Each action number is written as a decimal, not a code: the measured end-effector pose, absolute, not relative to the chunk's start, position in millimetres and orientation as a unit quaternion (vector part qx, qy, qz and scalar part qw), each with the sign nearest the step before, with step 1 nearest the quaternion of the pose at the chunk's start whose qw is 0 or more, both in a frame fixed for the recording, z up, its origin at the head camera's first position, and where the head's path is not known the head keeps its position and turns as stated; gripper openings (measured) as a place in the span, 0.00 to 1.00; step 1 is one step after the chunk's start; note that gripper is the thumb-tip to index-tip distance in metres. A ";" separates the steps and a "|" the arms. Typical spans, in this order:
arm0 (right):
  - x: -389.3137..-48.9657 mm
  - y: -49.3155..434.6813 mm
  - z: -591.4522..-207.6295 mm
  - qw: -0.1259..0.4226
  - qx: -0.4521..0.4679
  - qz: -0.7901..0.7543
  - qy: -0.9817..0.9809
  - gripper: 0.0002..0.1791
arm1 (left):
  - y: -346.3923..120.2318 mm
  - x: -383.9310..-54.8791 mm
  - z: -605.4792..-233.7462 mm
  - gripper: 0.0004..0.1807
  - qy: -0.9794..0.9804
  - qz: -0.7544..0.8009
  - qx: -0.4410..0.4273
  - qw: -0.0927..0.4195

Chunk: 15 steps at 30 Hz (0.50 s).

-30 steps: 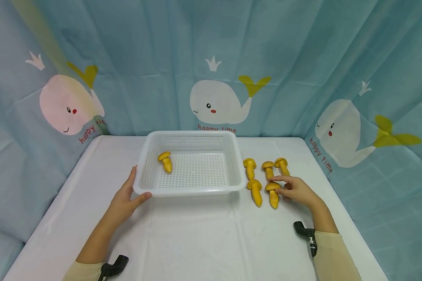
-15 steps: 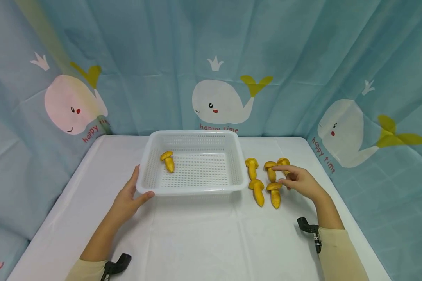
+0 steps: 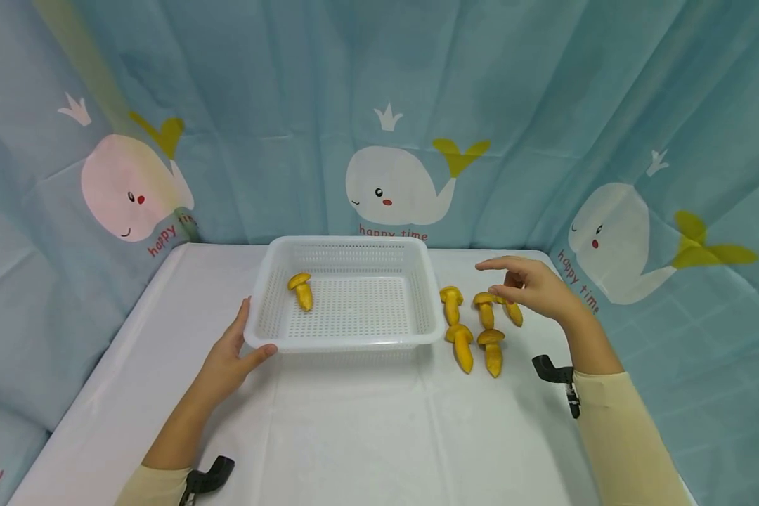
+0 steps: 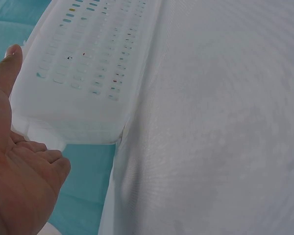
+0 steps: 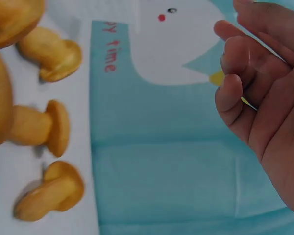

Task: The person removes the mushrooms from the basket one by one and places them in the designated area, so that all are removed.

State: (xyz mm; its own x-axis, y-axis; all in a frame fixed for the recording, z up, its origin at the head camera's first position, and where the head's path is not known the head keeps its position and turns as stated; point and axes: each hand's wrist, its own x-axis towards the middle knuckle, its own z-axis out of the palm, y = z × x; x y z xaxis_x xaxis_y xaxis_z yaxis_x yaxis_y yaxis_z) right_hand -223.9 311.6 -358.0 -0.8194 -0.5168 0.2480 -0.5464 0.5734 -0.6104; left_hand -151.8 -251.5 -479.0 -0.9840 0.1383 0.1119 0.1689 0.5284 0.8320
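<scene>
A white perforated plastic basket (image 3: 348,343) stands on the table, with one yellow mushroom (image 3: 301,292) lying inside at the left. My left hand (image 3: 224,362) holds the basket's near left corner, thumb at the front rim and fingers along the left side. To the basket's right lie several more yellow mushrooms in two rows, among them a near right mushroom (image 3: 492,353) and a far right mushroom (image 3: 514,314). Over the back row hovers my right hand (image 3: 534,284), thumb and index finger apart and nothing between them. It partly hides the far right mushroom's cap.
The white table (image 3: 354,429) ends at a blue curtain (image 3: 278,176) printed with whales, which encloses the back and sides. A black wrist device (image 3: 209,476) sits on the left forearm, another wrist device (image 3: 553,370) on the right.
My right hand has left the near right mushroom and moved up and back over the far row. The left hand stays at the basket's corner; the mushrooms keep their places.
</scene>
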 end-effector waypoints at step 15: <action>-256.3 243.8 -290.2 -0.007 0.340 0.303 -0.890 0.23 | -250.4 -150.3 -479.6 0.60 -0.874 -0.478 -0.088 0.024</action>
State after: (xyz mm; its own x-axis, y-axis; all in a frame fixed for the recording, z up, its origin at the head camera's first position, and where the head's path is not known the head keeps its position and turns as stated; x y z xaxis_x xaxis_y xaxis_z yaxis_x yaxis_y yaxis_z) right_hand -256.3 243.8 -290.2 -0.7685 -0.6095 0.1947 -0.6015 0.5845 -0.5446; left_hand -150.3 -250.4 -479.6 -0.9832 0.1317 0.1264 0.1775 0.5280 0.8305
